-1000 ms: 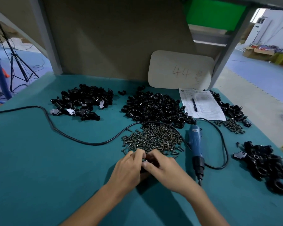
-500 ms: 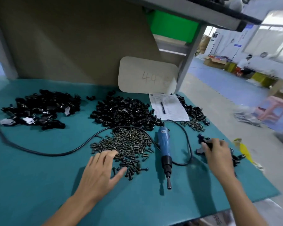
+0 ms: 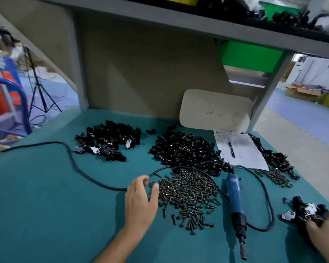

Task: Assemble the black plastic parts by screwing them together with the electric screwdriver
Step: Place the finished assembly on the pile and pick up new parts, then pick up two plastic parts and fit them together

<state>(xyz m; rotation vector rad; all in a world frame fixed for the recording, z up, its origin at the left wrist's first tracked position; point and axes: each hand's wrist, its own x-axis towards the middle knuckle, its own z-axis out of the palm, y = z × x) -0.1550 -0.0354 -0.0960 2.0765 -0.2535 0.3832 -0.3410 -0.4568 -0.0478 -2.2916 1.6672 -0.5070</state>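
My left hand (image 3: 141, 202) hovers at the left edge of the pile of dark screws (image 3: 188, 188), fingers loosely bent, thumb touching the nearest screws and holding nothing. At the right edge of the view, my right hand (image 3: 323, 232) rests on a small heap of assembled black plastic parts (image 3: 302, 211) and is partly cut off. The blue electric screwdriver (image 3: 235, 198) lies between my hands on the teal table, bit toward me. A big heap of small black parts (image 3: 184, 150) lies behind the screws, and a heap of larger black parts (image 3: 106, 139) lies at the back left.
The screwdriver's black cable (image 3: 74, 164) loops across the table's left side and around the tool. A paper sheet (image 3: 241, 150) with a pen (image 3: 231, 149), more black parts (image 3: 273, 156) and a small screw pile (image 3: 277, 176) lie at the back right. A beige board (image 3: 215, 111) leans against the back wall.
Both hands left the part they held together in front. The right hand went to the right heap with it; the left moved to the screw pile's left edge. The camera view shifted.
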